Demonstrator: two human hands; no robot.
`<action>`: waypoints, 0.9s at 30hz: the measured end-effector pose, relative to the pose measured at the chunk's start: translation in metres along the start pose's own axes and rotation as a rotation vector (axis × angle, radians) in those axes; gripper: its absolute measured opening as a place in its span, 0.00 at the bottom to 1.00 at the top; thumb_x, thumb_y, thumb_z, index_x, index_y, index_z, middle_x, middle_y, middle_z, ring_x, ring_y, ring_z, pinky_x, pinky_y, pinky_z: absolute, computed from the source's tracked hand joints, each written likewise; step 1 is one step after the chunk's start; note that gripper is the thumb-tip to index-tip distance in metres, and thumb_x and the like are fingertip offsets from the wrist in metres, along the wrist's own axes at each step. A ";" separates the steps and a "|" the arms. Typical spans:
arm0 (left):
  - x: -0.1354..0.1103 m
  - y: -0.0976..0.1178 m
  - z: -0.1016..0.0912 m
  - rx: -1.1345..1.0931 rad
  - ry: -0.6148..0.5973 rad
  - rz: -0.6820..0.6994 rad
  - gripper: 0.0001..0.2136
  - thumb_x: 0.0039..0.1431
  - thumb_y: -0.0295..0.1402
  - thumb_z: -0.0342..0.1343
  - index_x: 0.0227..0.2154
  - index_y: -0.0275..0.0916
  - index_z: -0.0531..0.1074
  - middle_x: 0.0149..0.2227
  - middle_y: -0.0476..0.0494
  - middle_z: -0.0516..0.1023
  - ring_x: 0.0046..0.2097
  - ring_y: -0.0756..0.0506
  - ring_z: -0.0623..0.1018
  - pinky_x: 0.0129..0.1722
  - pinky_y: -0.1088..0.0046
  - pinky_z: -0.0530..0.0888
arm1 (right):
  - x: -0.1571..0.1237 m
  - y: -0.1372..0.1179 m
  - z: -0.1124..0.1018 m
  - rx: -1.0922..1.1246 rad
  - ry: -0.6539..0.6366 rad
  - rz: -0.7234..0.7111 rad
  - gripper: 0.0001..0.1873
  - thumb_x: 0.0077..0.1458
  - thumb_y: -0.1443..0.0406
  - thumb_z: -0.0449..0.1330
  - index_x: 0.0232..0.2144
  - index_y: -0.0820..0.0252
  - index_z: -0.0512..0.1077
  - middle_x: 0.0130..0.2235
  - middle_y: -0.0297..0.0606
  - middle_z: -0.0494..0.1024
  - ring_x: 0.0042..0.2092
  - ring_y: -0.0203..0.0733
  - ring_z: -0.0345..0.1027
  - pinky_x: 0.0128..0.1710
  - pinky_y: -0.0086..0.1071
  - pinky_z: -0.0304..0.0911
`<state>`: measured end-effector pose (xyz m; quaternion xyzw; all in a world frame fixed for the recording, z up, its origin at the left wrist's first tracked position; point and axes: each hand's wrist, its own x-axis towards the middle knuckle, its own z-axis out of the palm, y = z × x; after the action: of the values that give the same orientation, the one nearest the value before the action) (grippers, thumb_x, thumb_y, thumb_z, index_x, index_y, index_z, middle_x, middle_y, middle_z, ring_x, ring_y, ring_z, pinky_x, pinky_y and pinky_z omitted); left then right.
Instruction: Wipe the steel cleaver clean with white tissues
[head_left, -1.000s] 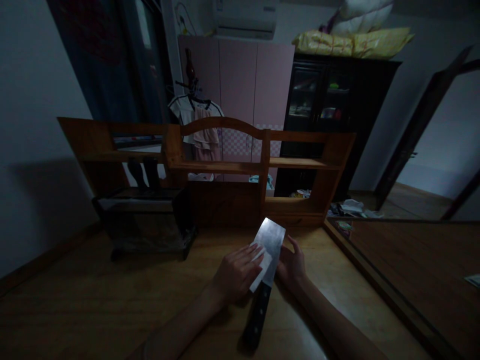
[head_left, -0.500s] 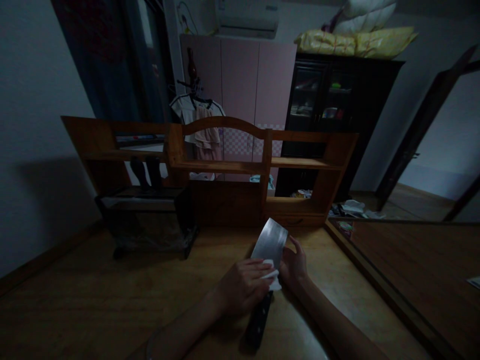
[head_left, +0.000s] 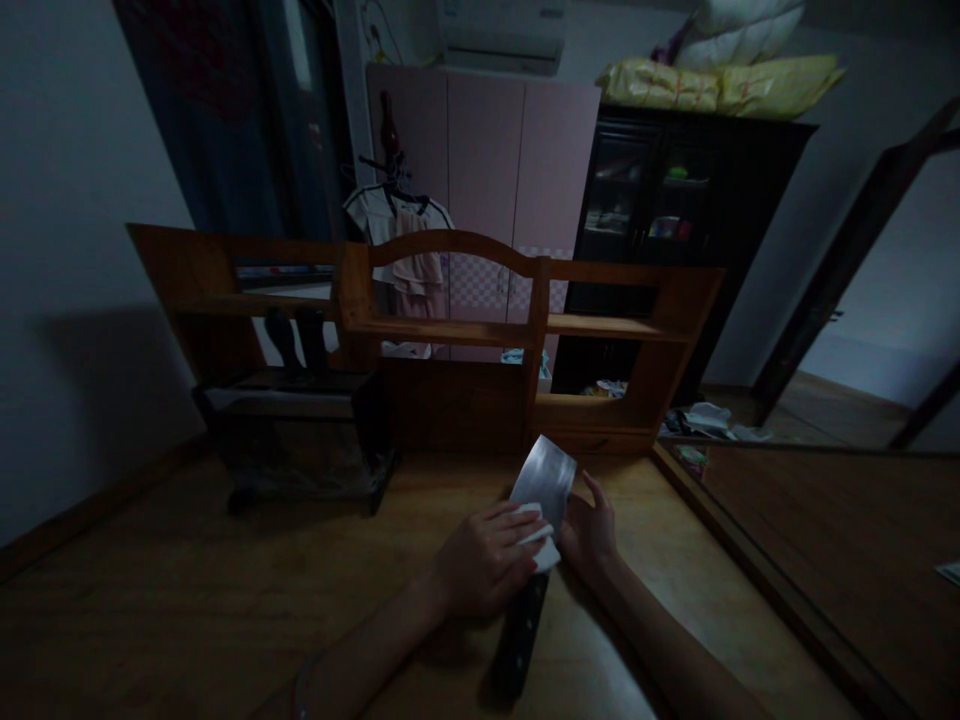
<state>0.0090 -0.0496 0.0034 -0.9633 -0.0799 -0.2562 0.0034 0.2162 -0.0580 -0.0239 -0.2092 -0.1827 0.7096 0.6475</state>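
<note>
A cleaver point(head_left: 544, 477) with a broad steel blade and a black handle point(head_left: 517, 640) rests on the wooden desk point(head_left: 187, 610), blade pointing away from me. My left hand point(head_left: 484, 560) is closed on a small white cloth point(head_left: 541, 545) and presses it against the blade near the handle. My right hand point(head_left: 590, 528) steadies the blade from its right side, fingers against its edge.
A wooden desk shelf point(head_left: 450, 330) stands along the back of the desk. A dark wire rack point(head_left: 296, 430) sits at the back left. Beyond are a pink wardrobe point(head_left: 487, 170) and a black cabinet point(head_left: 667, 200). A second wooden surface point(head_left: 825, 540) lies to the right.
My left hand slid the white cloth down the blade toward the handle, then a little back up. The cleaver and my right hand stayed nearly in place.
</note>
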 end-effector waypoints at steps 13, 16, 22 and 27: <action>-0.004 -0.018 0.009 0.114 0.155 -0.237 0.23 0.69 0.38 0.42 0.64 0.38 0.54 0.66 0.37 0.56 0.67 0.40 0.56 0.63 0.53 0.61 | -0.003 0.001 0.007 -0.001 0.022 -0.025 0.20 0.55 0.53 0.57 0.40 0.64 0.75 0.33 0.45 0.81 0.38 0.53 0.74 0.42 0.45 0.68; -0.004 -0.020 0.009 0.098 0.145 -0.229 0.23 0.69 0.37 0.42 0.64 0.40 0.55 0.65 0.38 0.57 0.67 0.41 0.56 0.63 0.54 0.61 | -0.003 0.001 0.007 0.031 0.007 -0.016 0.21 0.55 0.53 0.57 0.39 0.65 0.75 0.33 0.45 0.81 0.37 0.52 0.74 0.42 0.44 0.68; -0.004 -0.016 0.002 0.083 0.079 -0.178 0.22 0.69 0.36 0.42 0.63 0.39 0.57 0.65 0.39 0.58 0.66 0.41 0.57 0.63 0.54 0.61 | -0.003 0.002 0.010 0.027 -0.024 0.021 0.22 0.56 0.53 0.56 0.41 0.67 0.75 0.37 0.49 0.81 0.40 0.53 0.74 0.41 0.43 0.68; 0.001 0.004 -0.002 -0.004 -0.091 0.051 0.23 0.67 0.39 0.44 0.62 0.36 0.60 0.63 0.38 0.62 0.64 0.41 0.61 0.63 0.59 0.61 | -0.003 0.001 0.009 -0.004 0.006 0.035 0.18 0.54 0.54 0.57 0.34 0.64 0.75 0.34 0.46 0.81 0.40 0.54 0.75 0.43 0.45 0.68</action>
<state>0.0098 -0.0531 0.0055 -0.9757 -0.0548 -0.2120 0.0044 0.2107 -0.0613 -0.0170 -0.2158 -0.1786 0.7200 0.6349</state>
